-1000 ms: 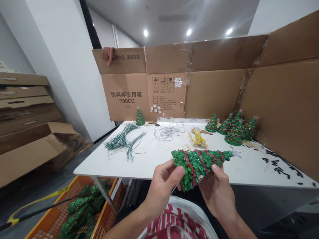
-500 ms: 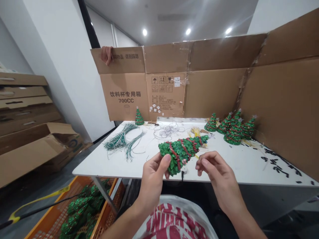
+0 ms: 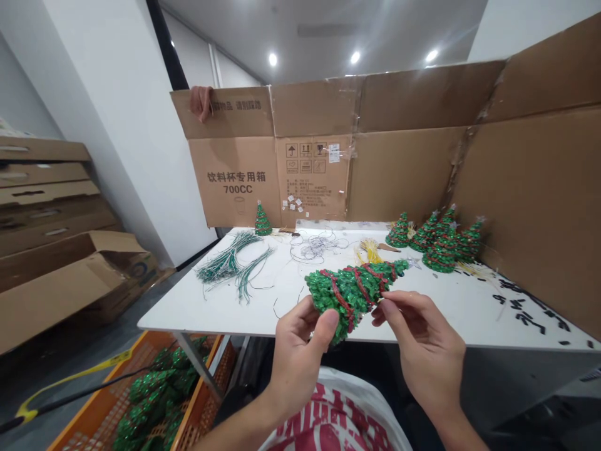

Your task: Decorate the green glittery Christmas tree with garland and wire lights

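A small green beaded Christmas tree with red garland lies tilted on its side in the air above the table's front edge, its silver star tip to the right. My left hand is closed around its wide base, thumb on the near side. At the tree's lower right side, my right hand has thumb and fingertips pinched together against the branches. Whatever sits between those fingertips is too small to make out.
On the white table lie green-white wire ties, tangled thin wire, yellow ties and black bits. Several finished trees stand right, one tree left. Cardboard walls enclose the back. An orange crate holds trees.
The tree has shifted slightly right and down in my left hand. My right hand has gone from apart from the tree to touching its lower side.
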`<state>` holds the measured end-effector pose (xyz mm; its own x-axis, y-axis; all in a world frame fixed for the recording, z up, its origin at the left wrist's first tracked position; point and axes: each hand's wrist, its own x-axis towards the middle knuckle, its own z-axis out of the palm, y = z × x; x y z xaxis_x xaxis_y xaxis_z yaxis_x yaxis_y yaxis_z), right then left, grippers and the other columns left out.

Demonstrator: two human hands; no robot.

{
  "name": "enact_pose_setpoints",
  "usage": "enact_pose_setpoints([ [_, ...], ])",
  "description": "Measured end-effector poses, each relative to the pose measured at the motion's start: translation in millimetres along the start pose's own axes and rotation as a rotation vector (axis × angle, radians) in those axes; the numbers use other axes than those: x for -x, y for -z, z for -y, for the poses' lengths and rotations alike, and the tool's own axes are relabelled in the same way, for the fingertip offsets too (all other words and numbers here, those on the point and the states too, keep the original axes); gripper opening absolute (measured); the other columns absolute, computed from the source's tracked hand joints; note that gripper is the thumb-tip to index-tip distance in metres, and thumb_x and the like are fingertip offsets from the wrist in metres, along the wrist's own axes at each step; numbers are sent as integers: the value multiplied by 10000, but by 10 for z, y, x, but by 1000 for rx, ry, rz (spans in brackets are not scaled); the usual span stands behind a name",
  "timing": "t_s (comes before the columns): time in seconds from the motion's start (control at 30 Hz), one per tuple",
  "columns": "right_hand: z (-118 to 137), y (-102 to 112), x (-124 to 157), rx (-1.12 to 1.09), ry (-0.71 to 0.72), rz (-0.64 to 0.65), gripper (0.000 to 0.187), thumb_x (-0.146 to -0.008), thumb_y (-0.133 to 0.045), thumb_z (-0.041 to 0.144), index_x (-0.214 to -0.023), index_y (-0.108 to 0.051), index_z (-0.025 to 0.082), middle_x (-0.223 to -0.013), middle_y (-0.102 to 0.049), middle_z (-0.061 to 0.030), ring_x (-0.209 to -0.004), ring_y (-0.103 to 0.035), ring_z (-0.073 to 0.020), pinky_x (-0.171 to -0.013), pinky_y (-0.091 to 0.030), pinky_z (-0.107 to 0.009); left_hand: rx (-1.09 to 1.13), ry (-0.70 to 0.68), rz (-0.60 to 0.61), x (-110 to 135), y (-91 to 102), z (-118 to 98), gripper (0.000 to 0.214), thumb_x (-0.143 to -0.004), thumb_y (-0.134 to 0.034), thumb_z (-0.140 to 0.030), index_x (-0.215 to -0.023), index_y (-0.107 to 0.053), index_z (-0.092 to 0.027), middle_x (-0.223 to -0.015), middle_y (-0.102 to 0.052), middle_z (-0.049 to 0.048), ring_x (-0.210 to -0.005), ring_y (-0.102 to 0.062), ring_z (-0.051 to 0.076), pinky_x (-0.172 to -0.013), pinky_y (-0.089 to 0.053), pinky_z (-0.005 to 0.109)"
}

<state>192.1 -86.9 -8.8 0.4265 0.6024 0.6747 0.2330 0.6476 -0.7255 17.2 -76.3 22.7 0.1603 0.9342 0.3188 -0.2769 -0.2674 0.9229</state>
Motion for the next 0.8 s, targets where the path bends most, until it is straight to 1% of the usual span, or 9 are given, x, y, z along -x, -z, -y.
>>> enact_pose_setpoints([
  [0.1, 5, -16, 8, 9, 28, -15, 67, -995, -792, 232, -1046, -819, 266, -885, -754, 17, -692, -752, -119, -677, -640, -191, -33, -43, 1, 12, 2, 8, 443, -929, -802, -612, -873, -760, -175, -640, -494, -50, -553, -381, 88, -530, -381, 193],
  [0.3, 44, -33, 16, 25, 48, -42, 49, -992, -789, 214, -1015, -817, 247, -869, -749, 14, -700, -747, -120, -686, -630, -186, -57, -90, 25, 10, -12, -10, 416, -961, -774, -595, -905, -802, -183, -638, -466, -55, -537, -363, 85, -600, -450, 214],
  [0.37, 52, -38, 20, 32, 53, -52, 42, -989, -790, 216, -1005, -819, 240, -869, -749, 10, -702, -739, -121, -685, -628, -192, -58, -90, 28, 19, -10, 2, 401, -970, -770, -580, -917, -809, -184, -631, -452, -57, -536, -357, 85, -613, -461, 217],
  [0.57, 68, -65, 24, 49, 61, -92, 34, -985, -793, 224, -973, -821, 239, -867, -748, 5, -701, -727, -132, -670, -616, -214, -51, -69, 44, 53, 7, 52, 390, -986, -759, -562, -1068, -839, -189, -639, -439, -59, -537, -314, 82, -610, -464, 216],
  [0.8, 104, -88, 46, 84, 83, -117, 50, -989, -788, 217, -971, -827, 244, -891, -754, -2, -738, -727, -146, -688, -611, -234, -48, -65, 39, 65, 3, 32, 391, -987, -757, -565, -1091, -849, -199, -644, -435, -57, -539, -301, 79, -612, -472, 212],
])
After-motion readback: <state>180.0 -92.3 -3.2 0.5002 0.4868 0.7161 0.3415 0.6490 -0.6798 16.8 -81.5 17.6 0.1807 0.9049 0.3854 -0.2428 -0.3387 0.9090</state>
